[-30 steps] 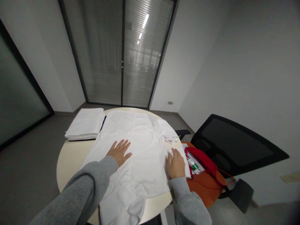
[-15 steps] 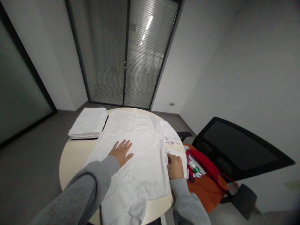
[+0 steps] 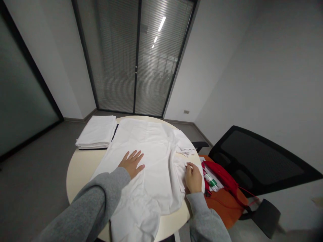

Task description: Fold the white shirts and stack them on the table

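A white shirt (image 3: 157, 174) lies spread over the round table, with creases on its right side. My left hand (image 3: 131, 164) rests palm down on the middle of it, fingers spread. At the shirt's right side, close to the table edge, my right hand (image 3: 193, 178) is closed, its fingers curled in a pinch on the white cloth. The fingertips are partly hidden. Just beyond that hand is a bunched end of white cloth (image 3: 185, 150). Rumpled cloth (image 3: 136, 215) reaches the table's near edge.
A folded white stack (image 3: 97, 131) with a dark layer beneath sits at the back left of the table (image 3: 82, 164). Right of the table stands a black mesh chair (image 3: 252, 161) with an orange seat, holding a red bag (image 3: 222, 174) and a clear bottle (image 3: 211, 182).
My right hand has moved slightly right, drawing the cloth at the shirt's right side outward, and folds there have shifted. My left hand stays flat on the shirt.
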{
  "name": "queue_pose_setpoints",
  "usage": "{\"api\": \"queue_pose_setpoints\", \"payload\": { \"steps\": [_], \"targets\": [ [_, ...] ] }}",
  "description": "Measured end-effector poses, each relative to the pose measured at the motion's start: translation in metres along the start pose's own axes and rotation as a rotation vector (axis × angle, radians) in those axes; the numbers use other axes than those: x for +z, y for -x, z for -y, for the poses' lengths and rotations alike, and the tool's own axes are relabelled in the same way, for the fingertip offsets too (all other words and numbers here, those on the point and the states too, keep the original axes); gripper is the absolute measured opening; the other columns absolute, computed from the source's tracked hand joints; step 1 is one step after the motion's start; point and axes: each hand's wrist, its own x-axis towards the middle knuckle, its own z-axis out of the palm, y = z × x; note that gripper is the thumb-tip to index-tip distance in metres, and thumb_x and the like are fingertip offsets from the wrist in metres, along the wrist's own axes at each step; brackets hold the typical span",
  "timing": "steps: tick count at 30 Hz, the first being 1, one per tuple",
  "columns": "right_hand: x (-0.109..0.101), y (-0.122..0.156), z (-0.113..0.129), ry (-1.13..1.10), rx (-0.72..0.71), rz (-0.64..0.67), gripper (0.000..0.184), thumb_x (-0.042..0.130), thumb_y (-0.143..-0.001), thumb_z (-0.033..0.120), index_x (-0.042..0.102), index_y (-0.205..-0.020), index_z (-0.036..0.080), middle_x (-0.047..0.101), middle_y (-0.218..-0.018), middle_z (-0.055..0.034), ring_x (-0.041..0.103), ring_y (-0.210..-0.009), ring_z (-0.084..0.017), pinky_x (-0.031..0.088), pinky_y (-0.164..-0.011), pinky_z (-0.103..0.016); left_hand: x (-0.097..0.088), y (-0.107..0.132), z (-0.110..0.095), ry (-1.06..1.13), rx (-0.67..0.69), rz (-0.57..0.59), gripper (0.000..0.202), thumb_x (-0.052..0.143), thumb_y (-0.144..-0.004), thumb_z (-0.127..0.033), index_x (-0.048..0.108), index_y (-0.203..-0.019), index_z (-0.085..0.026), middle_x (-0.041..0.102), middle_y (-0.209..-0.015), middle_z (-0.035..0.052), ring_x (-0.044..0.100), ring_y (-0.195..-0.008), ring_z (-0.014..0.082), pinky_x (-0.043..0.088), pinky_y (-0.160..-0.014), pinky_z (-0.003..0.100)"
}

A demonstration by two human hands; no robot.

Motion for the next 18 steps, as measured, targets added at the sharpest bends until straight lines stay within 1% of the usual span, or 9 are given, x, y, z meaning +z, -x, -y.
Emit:
{"api": "queue_pose_setpoints", "payload": {
  "steps": [2,4,5,8,10,11,13,15,18],
  "targets": [
    [0.0,-0.003,-0.006,0.058,0.024,0.022,0.039,0.041,-0.089,0.021,0.073,-0.106,0.01,0.069,-0.105,-0.0182,0.064,-0.102,-0.028,0.047,-0.098,-0.041,0.0,0.0,0.0,-0.001,-0.002,0.0,0.066,0.035,-0.102,-0.06,0.039,-0.159,-0.027,0.03,-0.168,0.0039,0.025,-0.156,0.0292,0.012,-0.125,0.059],
    [-0.002,-0.002,-0.008,0.264,0.013,0.063,0.036,0.045,-0.086,0.017,0.075,-0.106,0.011,0.067,-0.111,-0.0206,0.061,-0.109,-0.032,0.043,-0.101,-0.046,0.0,0.0,0.0,-0.001,-0.003,-0.015,0.065,0.036,-0.102,-0.059,0.04,-0.159,-0.028,0.031,-0.167,0.0034,0.026,-0.155,0.0293,0.013,-0.125,0.058],
    [-0.004,0.0,-0.008,0.39,0.018,0.065,0.037,0.048,-0.087,0.018,0.074,-0.112,0.011,0.065,-0.119,-0.0223,0.058,-0.115,-0.035,0.039,-0.103,-0.05,0.001,0.0,0.0,-0.001,-0.002,-0.026,0.064,0.037,-0.102,-0.059,0.04,-0.158,-0.029,0.032,-0.167,0.0032,0.026,-0.155,0.0292,0.013,-0.125,0.057],
    [-0.009,0.004,-0.006,0.677,0.089,0.092,0.055,0.055,-0.093,0.04,0.061,-0.137,0.007,0.052,-0.141,-0.0286,0.048,-0.128,-0.045,0.032,-0.106,-0.059,0.004,0.0,0.002,-0.003,0.005,-0.042,0.064,0.037,-0.101,-0.059,0.041,-0.158,-0.03,0.033,-0.167,0.0031,0.027,-0.155,0.029,0.013,-0.125,0.057],
    [-0.013,0.004,-0.004,0.727,0.137,0.188,0.07,0.051,-0.096,0.053,0.054,-0.141,0.0,0.049,-0.144,-0.0324,0.05,-0.126,-0.045,0.034,-0.104,-0.055,0.006,0.0,0.003,-0.006,0.007,-0.041,0.065,0.037,-0.101,-0.059,0.04,-0.159,-0.029,0.032,-0.167,0.0033,0.027,-0.155,0.0292,0.013,-0.125,0.058],
    [-0.015,0.004,-0.003,0.726,0.138,0.236,0.07,0.048,-0.098,0.054,0.054,-0.14,-0.001,0.05,-0.143,-0.0326,0.053,-0.124,-0.044,0.036,-0.104,-0.052,0.007,0.0,0.004,-0.007,0.006,-0.041,0.065,0.037,-0.101,-0.059,0.04,-0.159,-0.028,0.032,-0.167,0.0033,0.026,-0.155,0.0293,0.014,-0.125,0.059],
    [-0.018,0.002,0.0,0.714,0.112,0.274,0.061,0.045,-0.101,0.047,0.056,-0.137,-0.001,0.057,-0.137,-0.0293,0.056,-0.122,-0.039,0.037,-0.104,-0.046,0.009,-0.001,0.004,-0.01,0.006,-0.047,0.065,0.037,-0.101,-0.06,0.039,-0.159,-0.029,0.033,-0.167,0.0029,0.026,-0.155,0.0293,0.014,-0.125,0.059],
    [-0.021,-0.001,0.003,0.694,0.083,0.26,0.049,0.047,-0.101,0.036,0.057,-0.136,0.003,0.065,-0.128,-0.0235,0.059,-0.118,-0.034,0.037,-0.103,-0.042,0.009,-0.001,0.004,-0.012,0.007,-0.056,0.065,0.037,-0.101,-0.06,0.04,-0.159,-0.031,0.034,-0.166,0.0024,0.026,-0.155,0.029,0.014,-0.125,0.058],
    [-0.023,-0.002,0.007,0.624,0.081,0.23,0.039,0.049,-0.098,0.022,0.061,-0.135,0.013,0.071,-0.116,-0.0152,0.061,-0.11,-0.029,0.04,-0.092,-0.035,0.008,-0.002,0.003,-0.016,0.006,-0.057,0.064,0.038,-0.101,-0.06,0.041,-0.158,-0.031,0.035,-0.166,0.0025,0.027,-0.155,0.0288,0.014,-0.126,0.057]
  ]
}}
